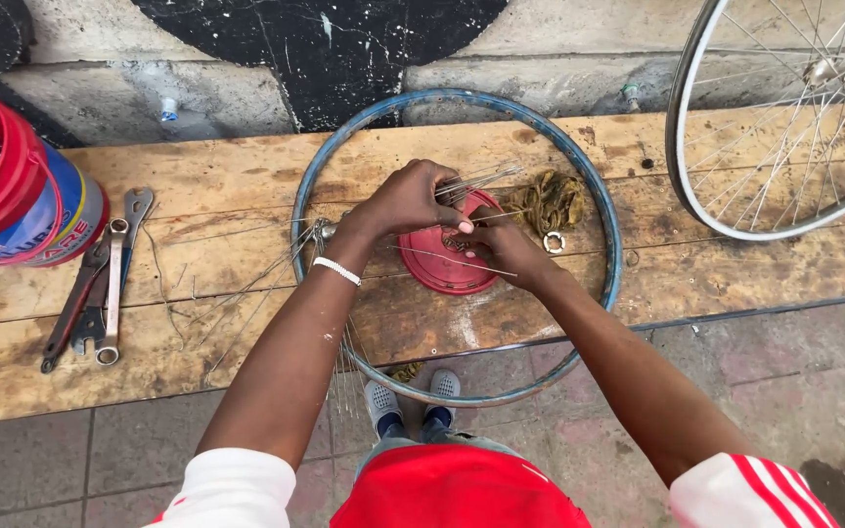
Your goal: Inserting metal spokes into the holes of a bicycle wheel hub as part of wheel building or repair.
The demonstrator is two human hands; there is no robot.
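Observation:
A bare blue wheel rim [610, 244] lies flat on a wooden bench [207, 176], overhanging its near edge. Inside the rim sits a red plastic lid [432, 266]. My left hand [405, 200] is closed around a bundle of thin metal spokes [481, 179] that fan out to the right. My right hand [501, 244] is over the lid, fingers pinched on a single spoke [413, 250] lying across it. Both hands touch each other above the lid. A white bracelet is on my left wrist.
A dirty rag [552, 198] and a small metal ring [554, 242] lie inside the rim. Loose spokes [246, 293] lie at the rim's left. Wrenches [110, 284] and a red bucket [12, 186] sit far left. A spoked wheel [784, 117] leans at right.

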